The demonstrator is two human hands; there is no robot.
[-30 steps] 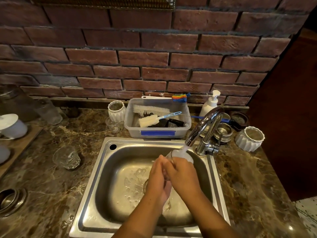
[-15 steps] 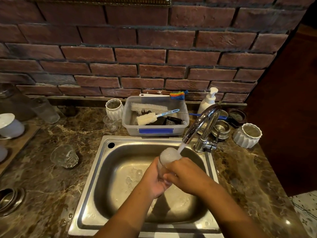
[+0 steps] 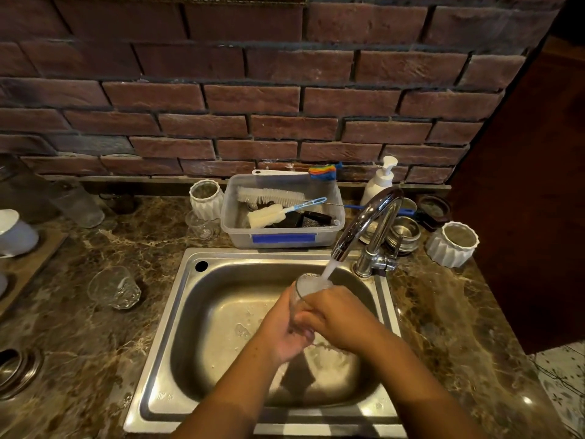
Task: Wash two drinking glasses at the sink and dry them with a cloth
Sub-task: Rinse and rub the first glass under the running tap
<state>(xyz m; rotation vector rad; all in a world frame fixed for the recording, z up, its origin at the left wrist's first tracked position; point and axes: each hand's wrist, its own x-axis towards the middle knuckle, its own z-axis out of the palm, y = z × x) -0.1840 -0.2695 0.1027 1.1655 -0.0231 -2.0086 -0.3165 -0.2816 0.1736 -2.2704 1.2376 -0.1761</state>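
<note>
Glass (image 3: 304, 286) upright over sink (image 3: 190, 305), under tap (image 3: 364, 223) stream; left hand (image 3: 281, 327) and right hand (image 3: 338, 315) both wrapped around it. 2nd glass (image 3: 113, 288) on counter, well apart.

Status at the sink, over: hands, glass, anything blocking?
Left hand and right hand both grip the glass over the sink. Faucet stream runs into it. Second glass sits on the counter, left of the sink. Nothing blocking.

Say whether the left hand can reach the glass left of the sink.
Probably, once freed: the left hand grips the held glass; nothing stands between it and the counter glass.
</note>
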